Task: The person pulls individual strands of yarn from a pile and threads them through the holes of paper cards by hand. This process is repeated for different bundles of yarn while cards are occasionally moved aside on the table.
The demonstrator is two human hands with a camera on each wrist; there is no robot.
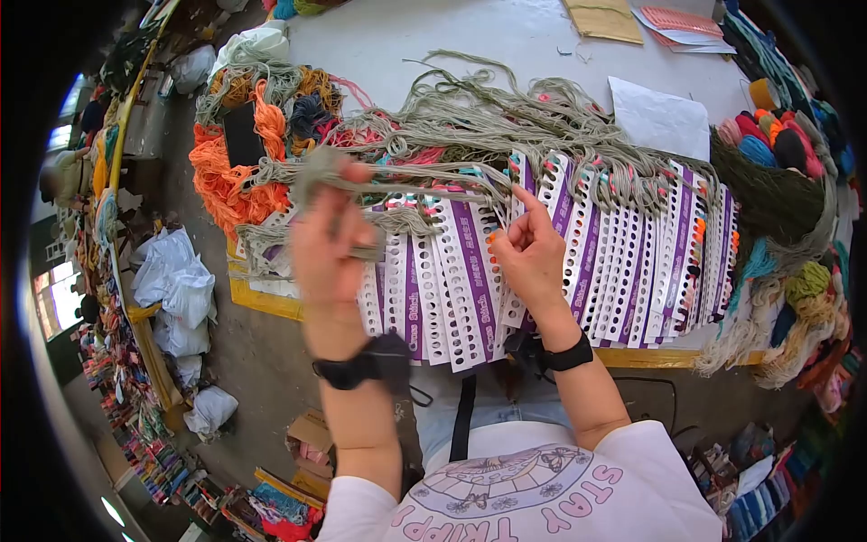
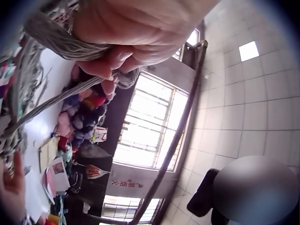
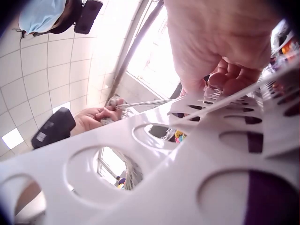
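Observation:
My left hand [image 1: 330, 248], blurred in the head view, grips a bundle of grey thread [image 2: 63, 42] wound across its fingers. From there strands run nearly level to the tops of the punched cards, close to my right hand [image 1: 533, 257]. That hand has its index finger extended and its other fingers curled. Its thumb and fingertips pinch the top edge of a white and purple card [image 3: 56, 145] with a row of round holes. Many such thread cards [image 1: 465, 280] overlap along the table's near edge, several with grey thread looped through their top holes.
Long grey skeins [image 1: 506, 117] lie behind the cards. Orange yarn [image 1: 217, 185] is heaped at the left, dark green yarn [image 1: 781, 199] at the right. A white paper sheet [image 1: 659, 117] lies behind the cards. White bags [image 1: 176, 280] stand off to the left.

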